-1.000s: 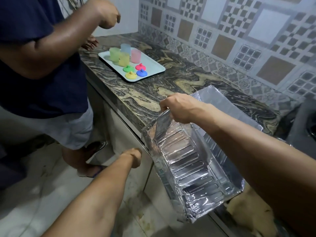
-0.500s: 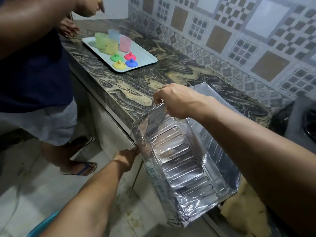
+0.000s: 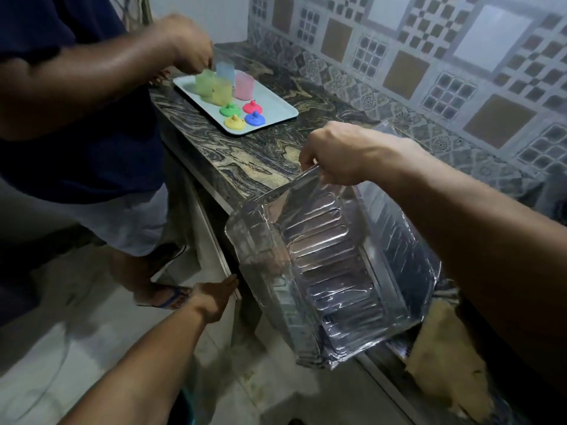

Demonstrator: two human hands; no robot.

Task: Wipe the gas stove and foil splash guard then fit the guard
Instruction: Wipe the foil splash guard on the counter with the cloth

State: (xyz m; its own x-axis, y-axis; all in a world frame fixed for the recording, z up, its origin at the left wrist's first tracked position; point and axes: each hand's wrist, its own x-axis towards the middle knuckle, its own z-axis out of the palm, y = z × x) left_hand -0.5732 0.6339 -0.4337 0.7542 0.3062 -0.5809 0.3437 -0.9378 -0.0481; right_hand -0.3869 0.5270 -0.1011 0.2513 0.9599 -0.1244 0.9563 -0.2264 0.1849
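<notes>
Shows a bystander's hand (image 3: 190,46), raised a second ago, lowered now over the coloured cups (image 3: 221,92) on a pale tray (image 3: 276,110) at the far left of the marbled counter (image 3: 260,161). Brings the left hand (image 3: 214,297) nearer the foil splash guard (image 3: 331,271) than before, fingers straight and relaxed, grasping nothing; cannot tell whether touching foil or cabinet front. Holds the guard tilted, partly over the counter edge and partly over the floor, hanging from the right hand (image 3: 340,154), fingers curled round its upper rim. Leaves a yellowish cloth (image 3: 445,363) on the counter beneath, at right.

Risks, judging from this:
- Creasing or tearing the thin foil, from a one-handed pinch at the rim.
- Dropping it to the floor, if left unsupported below.
- Knocking the tray or the bystander while swinging it round.

Finds no brand, label or legible writing anywhere.
</notes>
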